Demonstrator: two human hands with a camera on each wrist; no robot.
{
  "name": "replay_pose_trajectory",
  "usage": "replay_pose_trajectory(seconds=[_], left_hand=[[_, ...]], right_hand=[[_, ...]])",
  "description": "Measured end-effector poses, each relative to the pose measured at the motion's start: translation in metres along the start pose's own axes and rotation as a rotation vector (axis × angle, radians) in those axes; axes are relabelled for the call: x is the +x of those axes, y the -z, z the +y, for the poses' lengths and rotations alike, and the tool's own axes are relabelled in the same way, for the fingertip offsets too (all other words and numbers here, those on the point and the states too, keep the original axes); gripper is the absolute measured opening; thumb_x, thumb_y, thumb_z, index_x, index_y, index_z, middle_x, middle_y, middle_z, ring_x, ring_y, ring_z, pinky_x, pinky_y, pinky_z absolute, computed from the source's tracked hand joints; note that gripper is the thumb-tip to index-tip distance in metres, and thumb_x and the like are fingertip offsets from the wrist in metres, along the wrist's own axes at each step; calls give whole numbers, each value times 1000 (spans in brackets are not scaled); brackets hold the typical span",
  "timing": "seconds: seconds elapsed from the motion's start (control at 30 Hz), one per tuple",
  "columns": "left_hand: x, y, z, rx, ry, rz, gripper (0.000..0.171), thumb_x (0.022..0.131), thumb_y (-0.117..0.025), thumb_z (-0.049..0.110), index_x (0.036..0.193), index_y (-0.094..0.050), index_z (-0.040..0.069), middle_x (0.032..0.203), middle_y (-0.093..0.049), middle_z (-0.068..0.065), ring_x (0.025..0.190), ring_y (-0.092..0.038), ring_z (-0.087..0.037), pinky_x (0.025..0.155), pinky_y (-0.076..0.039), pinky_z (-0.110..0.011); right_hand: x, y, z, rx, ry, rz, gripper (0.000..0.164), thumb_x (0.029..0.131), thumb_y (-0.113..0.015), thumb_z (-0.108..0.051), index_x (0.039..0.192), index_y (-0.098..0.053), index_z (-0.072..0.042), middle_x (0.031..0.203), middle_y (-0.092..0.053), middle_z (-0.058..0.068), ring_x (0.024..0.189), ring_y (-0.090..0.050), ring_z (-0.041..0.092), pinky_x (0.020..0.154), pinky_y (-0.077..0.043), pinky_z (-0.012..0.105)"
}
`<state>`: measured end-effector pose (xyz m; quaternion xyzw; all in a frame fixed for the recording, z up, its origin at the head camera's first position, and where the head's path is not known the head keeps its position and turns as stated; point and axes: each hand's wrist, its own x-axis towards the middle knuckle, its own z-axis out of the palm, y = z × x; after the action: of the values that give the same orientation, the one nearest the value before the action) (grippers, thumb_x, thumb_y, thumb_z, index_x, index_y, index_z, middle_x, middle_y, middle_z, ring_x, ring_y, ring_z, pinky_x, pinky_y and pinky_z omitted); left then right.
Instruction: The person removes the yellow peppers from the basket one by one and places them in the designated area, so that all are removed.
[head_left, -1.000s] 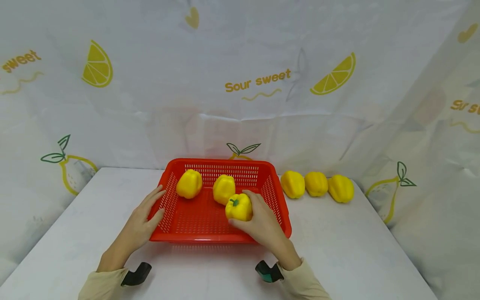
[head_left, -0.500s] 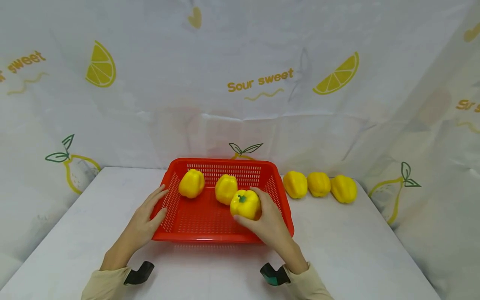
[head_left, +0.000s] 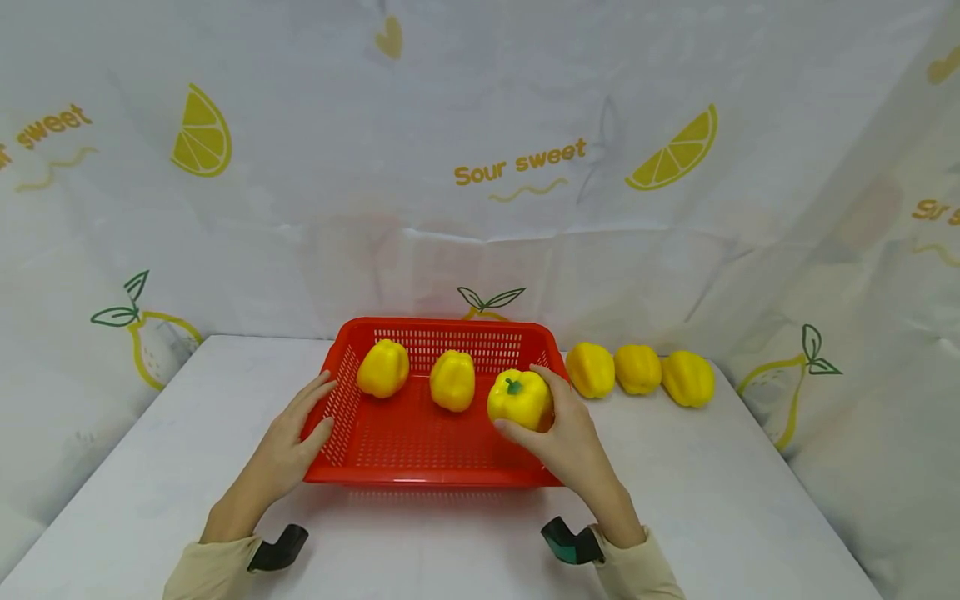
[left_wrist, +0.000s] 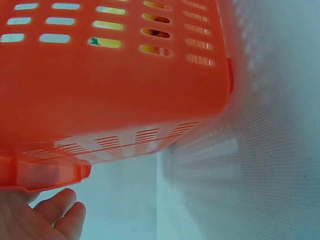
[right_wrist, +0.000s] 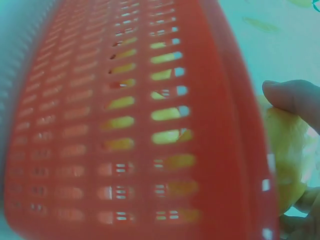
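Note:
My right hand (head_left: 572, 429) grips a yellow bell pepper (head_left: 517, 398) with a green stem, above the right part of a red plastic basket (head_left: 420, 477). In the right wrist view, thumb and fingers wrap the pepper (right_wrist: 285, 150) beyond the basket's slotted wall. Two more yellow peppers lie inside: one at the back left (head_left: 383, 368), another near the middle (head_left: 452, 381). My left hand (head_left: 281, 446) rests at the basket's left rim, fingers loosely extended. In the left wrist view, the left fingers (left_wrist: 57, 207) show just under the rim; their contact is partly hidden.
Three yellow peppers stand in a row on the white table (head_left: 720, 500) right of the basket: a near one (head_left: 590, 370), a middle one (head_left: 637, 369) and an outer one (head_left: 687, 378). A lemon-printed white curtain (head_left: 337, 167) hangs behind the table.
My right hand has carried its pepper rightward and slightly up, away from the middle pepper and toward the basket's right side. The left hand stays at the left rim.

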<state>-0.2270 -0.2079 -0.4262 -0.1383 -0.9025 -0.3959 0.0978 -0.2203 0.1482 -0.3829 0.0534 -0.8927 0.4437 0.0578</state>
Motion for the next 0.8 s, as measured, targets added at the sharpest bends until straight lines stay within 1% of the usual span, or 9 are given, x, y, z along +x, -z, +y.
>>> replay_pose_trajectory(seconds=[0.13, 0.23, 0.43, 0.53, 0.67, 0.8], left_hand=[[0, 0, -1, -4, -4, 2, 51, 99, -51, 11, 148, -41, 4, 161, -29, -16, 146, -30, -43, 112, -30, -70], [0, -1, -1, -2, -2, 0, 51, 99, -51, 11, 148, -41, 5, 162, -29, -16, 146, -30, -43, 112, -30, -70], [0, 0, -1, 0, 1, -2, 51, 99, -51, 12, 148, -40, 5, 162, -29, -16, 146, -29, -43, 112, -29, -70], [0, 0, 0, 2, 4, -4, 51, 99, -51, 11, 149, -40, 4, 162, -28, -16, 146, -29, -43, 112, -29, -70], [0, 0, 0, 5, 8, -8, 52, 99, -51, 11, 149, -39, 4, 162, -28, -17, 146, -29, -44, 112, -30, -69], [0, 1, 1, 4, 8, -9, 52, 99, -51, 10, 149, -39, 3, 162, -28, -17, 146, -29, -44, 112, -30, -69]], right_hand=[[-1, 8, -1, 23, -3, 2, 86, 79, -82, -38, 149, -37, -16, 140, -53, 7, 118, -55, 27, 98, -56, 46], [-1, 16, -1, 15, 3, 12, 86, 80, -82, -39, 149, -36, -15, 140, -53, 9, 116, -56, 28, 97, -56, 46], [-1, 28, -1, -3, -22, 24, 87, 81, -80, -40, 151, -34, -15, 138, -53, 10, 113, -54, 27, 95, -56, 43], [-1, 31, 0, 1, -30, 25, 87, 81, -80, -39, 151, -34, -15, 139, -52, 10, 114, -53, 28, 94, -57, 43], [0, 34, 2, 18, -29, 40, 84, 82, -80, -37, 149, -35, -14, 141, -49, 11, 119, -52, 30, 94, -58, 46], [1, 36, 5, 46, -38, 53, 81, 82, -80, -35, 147, -36, -13, 140, -47, 11, 120, -52, 31, 93, -58, 46]])
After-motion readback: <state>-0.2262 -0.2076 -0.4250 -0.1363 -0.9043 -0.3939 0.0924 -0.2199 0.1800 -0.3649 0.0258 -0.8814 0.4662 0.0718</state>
